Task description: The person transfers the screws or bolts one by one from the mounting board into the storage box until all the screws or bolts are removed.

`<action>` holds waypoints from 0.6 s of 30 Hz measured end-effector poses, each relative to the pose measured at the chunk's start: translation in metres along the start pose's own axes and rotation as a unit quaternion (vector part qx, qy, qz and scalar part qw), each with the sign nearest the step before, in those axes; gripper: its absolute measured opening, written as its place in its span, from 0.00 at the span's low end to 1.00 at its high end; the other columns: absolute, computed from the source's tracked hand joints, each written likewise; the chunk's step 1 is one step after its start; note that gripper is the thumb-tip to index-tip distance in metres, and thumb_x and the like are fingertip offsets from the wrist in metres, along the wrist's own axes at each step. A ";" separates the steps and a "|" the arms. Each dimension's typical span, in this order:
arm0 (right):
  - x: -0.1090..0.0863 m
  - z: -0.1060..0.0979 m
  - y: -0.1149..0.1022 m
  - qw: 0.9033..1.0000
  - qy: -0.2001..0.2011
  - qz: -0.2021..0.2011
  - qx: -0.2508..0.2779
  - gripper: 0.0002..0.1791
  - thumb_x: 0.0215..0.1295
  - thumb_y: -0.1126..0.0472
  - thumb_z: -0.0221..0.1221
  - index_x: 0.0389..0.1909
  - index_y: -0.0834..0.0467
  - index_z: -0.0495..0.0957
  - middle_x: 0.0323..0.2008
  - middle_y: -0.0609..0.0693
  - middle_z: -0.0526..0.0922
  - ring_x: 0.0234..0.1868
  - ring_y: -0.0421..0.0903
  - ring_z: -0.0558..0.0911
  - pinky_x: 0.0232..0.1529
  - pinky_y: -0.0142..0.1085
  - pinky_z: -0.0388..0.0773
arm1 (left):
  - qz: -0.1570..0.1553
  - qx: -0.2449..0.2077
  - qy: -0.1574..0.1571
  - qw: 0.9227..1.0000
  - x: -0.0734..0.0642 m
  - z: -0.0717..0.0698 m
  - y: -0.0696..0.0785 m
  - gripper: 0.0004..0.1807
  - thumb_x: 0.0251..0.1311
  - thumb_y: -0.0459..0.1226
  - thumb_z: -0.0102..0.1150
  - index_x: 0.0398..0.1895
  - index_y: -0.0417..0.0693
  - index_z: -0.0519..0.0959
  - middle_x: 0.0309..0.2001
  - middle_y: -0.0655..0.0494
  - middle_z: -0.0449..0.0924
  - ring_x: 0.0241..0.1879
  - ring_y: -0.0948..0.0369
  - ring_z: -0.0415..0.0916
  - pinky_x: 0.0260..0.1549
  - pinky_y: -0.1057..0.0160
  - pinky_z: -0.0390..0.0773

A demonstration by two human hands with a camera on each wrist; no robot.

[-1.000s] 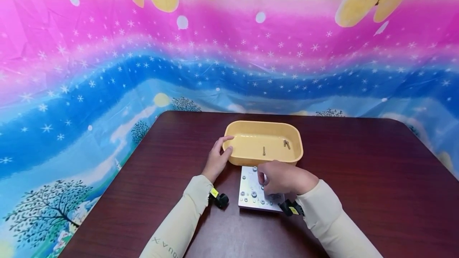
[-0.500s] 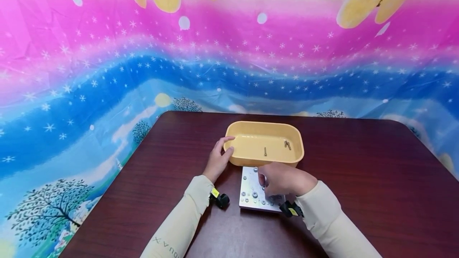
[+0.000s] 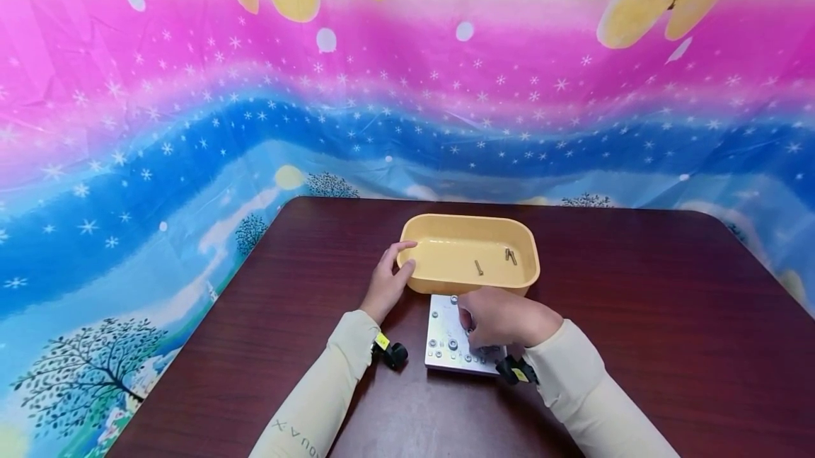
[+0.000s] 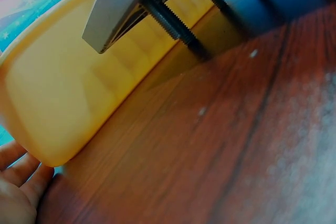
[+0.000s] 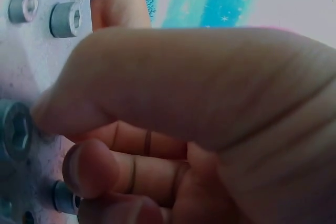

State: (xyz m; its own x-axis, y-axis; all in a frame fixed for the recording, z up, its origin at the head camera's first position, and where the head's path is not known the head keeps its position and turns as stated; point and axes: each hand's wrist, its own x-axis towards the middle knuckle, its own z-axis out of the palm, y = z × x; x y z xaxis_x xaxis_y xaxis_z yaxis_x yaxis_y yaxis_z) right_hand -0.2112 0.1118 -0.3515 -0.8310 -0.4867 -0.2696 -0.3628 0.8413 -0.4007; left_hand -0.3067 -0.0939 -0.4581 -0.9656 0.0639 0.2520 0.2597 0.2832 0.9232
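Note:
My left hand (image 3: 386, 284) rests at the left end of a yellow plastic tray (image 3: 420, 287), thumb and index finger at its rim. In the left wrist view, its fingers (image 4: 23, 174) lie against the tray's outer corner. My right hand (image 3: 503, 316) is over a silver metal plate (image 3: 442, 327) set with several socket head screws (image 5: 65, 19). Its thumb and fingers are curled in a pinch at the plate, apparently on a screw; the fingertips are partly hidden. In the right wrist view, the thumb tip is beside a large screw head (image 5: 18, 132). Threaded screw ends (image 4: 170, 22) stick out below the plate.
Loose screws (image 3: 479, 267) lie inside the tray, one near the middle and others toward the right end. The plate is in front of the tray on a dark red-brown table (image 3: 318, 260). A patterned cloth backdrop (image 3: 407, 90) hangs behind the table.
The loose screw near the tray's middle has shifted slightly right and now lies at a slant. Both hands keep nearly the same places.

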 end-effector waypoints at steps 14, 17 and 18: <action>-0.001 -0.003 -0.001 1.000 0.009 -0.003 0.004 0.12 0.50 0.64 0.69 0.25 0.54 0.73 0.23 0.47 0.74 0.19 0.43 0.75 0.18 0.37 0.73 | 0.007 -0.001 0.002 1.000 0.000 0.000 0.000 0.18 0.64 0.41 0.53 0.58 0.60 0.75 0.62 0.59 0.69 0.63 0.60 0.63 0.60 0.54 0.66; -0.001 -0.003 -0.001 1.000 0.010 -0.001 0.008 0.11 0.50 0.63 0.69 0.26 0.54 0.73 0.23 0.47 0.75 0.19 0.44 0.75 0.18 0.37 0.73 | 0.008 -0.003 0.005 1.000 0.000 0.001 0.001 0.18 0.64 0.40 0.53 0.58 0.60 0.75 0.61 0.59 0.70 0.62 0.61 0.64 0.60 0.54 0.67; -0.001 -0.004 -0.001 1.000 0.008 0.003 0.009 0.11 0.50 0.63 0.68 0.25 0.53 0.73 0.23 0.47 0.75 0.19 0.44 0.75 0.18 0.37 0.73 | 0.010 -0.004 0.005 1.000 0.000 0.001 0.001 0.18 0.64 0.39 0.53 0.58 0.60 0.75 0.61 0.59 0.70 0.62 0.61 0.64 0.59 0.54 0.67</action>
State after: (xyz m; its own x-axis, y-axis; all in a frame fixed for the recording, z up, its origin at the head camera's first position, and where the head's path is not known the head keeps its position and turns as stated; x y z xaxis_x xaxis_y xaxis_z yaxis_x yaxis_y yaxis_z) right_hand -0.2113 0.1120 -0.3475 -0.8401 -0.4769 -0.2585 -0.3497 0.8404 -0.4140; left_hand -0.3070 -0.0931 -0.4576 -0.9601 0.0593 0.2733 0.2789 0.2740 0.9204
